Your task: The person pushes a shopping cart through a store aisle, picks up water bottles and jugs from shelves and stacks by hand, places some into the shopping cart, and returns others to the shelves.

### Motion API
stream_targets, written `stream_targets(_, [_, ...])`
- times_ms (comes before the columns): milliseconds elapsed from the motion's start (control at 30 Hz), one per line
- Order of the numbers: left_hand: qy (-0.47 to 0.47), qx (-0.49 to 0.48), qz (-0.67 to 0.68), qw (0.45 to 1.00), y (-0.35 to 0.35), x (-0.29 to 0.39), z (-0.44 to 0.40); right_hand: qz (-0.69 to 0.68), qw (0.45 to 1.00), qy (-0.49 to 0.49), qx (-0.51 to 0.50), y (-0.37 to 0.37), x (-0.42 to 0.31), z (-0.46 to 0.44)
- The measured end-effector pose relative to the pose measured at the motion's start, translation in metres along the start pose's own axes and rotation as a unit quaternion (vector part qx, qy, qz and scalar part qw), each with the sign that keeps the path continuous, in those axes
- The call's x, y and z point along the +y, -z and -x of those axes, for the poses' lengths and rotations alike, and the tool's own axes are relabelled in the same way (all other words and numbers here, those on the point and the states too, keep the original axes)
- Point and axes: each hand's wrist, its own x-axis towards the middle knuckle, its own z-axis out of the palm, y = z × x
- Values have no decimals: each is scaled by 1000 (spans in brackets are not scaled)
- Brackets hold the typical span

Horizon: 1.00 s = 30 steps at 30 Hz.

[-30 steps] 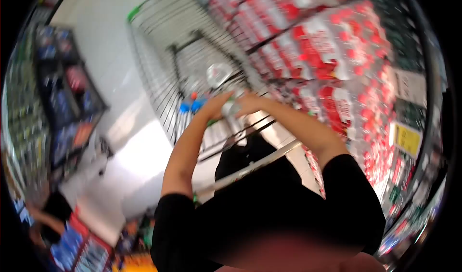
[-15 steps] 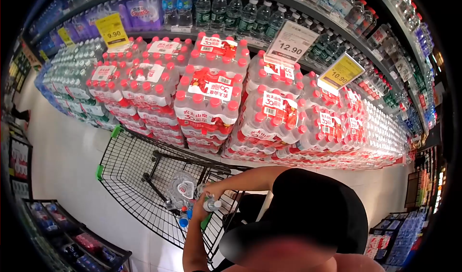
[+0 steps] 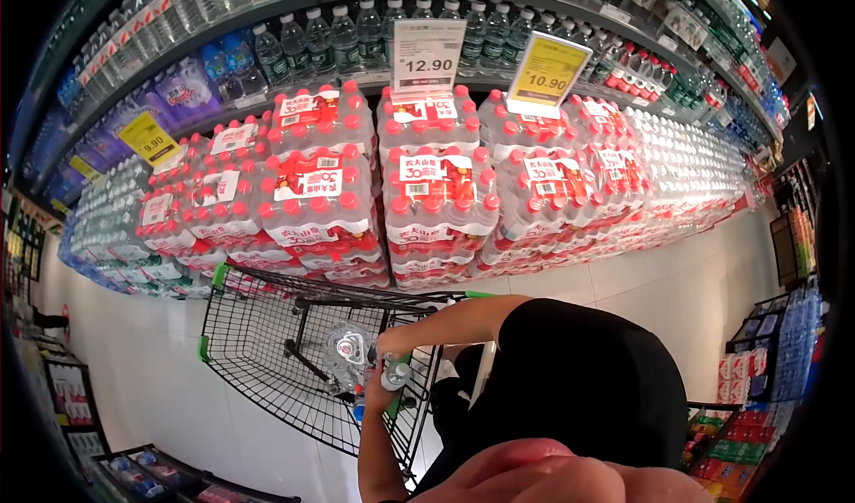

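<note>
Over the near end of the shopping cart (image 3: 267, 387), my right hand (image 3: 393, 342) and my left hand (image 3: 379, 391) meet around a clear plastic bottle (image 3: 396, 375). The bottle has a whitish cap and a green label, and its cap end points toward me. Both hands look closed on it, though many fingers are hidden. Just beyond them in the cart lies a large clear water bottle (image 3: 346, 347) with a white carry handle. Beside my left hand, a blue cap (image 3: 359, 411) and something small and red show, partly covered by the hand.
Red-capped water packs (image 3: 441, 187) stand stacked along the cart's far side. Price signs (image 3: 427, 58) rise above them, before shelves of bottles (image 3: 325, 40). Low display racks (image 3: 151, 476) stand at bottom left, with more stacked drinks (image 3: 793, 343) at right.
The shelves and stacked packs have shifted left and swung round in view as my viewpoint turned and moved. Both hands stay around the bottle, which now shows more end-on.
</note>
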Motion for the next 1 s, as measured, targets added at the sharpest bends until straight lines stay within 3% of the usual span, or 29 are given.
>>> stream_targets(100, [-11, 51, 128, 990, 8, 18, 30, -107, 988, -43, 100, 59, -31, 47])
stream_targets(133, [39, 60, 154, 985, 21, 49, 41, -142, 979, -58, 133, 90, -52, 72])
stream_targets(167, [34, 85, 263, 961, 21, 45, 46, -170, 971, -70, 153, 121, -78, 101])
stream_targets(267, [-16, 169, 280, 945, 50, 111, 62, -228, 932, -56, 277, 187, -142, 199])
stream_targets(367, [-45, 181, 345, 920, 79, 247, 68, -201, 875, -53, 436, 231, -191, 308])
stream_targets(433, [-149, 190, 296, 924, 82, 308, 47, -204, 821, -171, 504, 262, -229, 386])
stream_targets(533, [-289, 181, 182, 922, 72, 399, -14, -123, 745, -210, 621, 296, -230, 497])
stream_targets(600, [-397, 162, 169, 887, 54, 489, -51, -78, 700, -248, 666, 326, -227, 578])
stream_targets(633, [-443, 195, 104, 869, 45, 544, -66, -40, 676, -262, 687, 342, -221, 619])
stream_targets(700, [-527, 162, 139, 823, 15, 634, -118, 90, 643, -257, 716, 377, -193, 704])
stream_targets(767, [-591, 214, 78, 774, -16, 736, -173, 263, 606, -276, 698, 417, -176, 779])
stream_targets(833, [-652, 273, 22, 707, -44, 846, -217, 316, 574, -312, 689, 463, -147, 845])
stream_targets(900, [-672, 259, 71, 690, -73, 939, -264, 436, 547, -248, 670, 512, -91, 912])
stream_targets(1000, [-628, 132, 157, 751, -105, 1042, -319, 486, 536, -291, 626, 566, -43, 979])
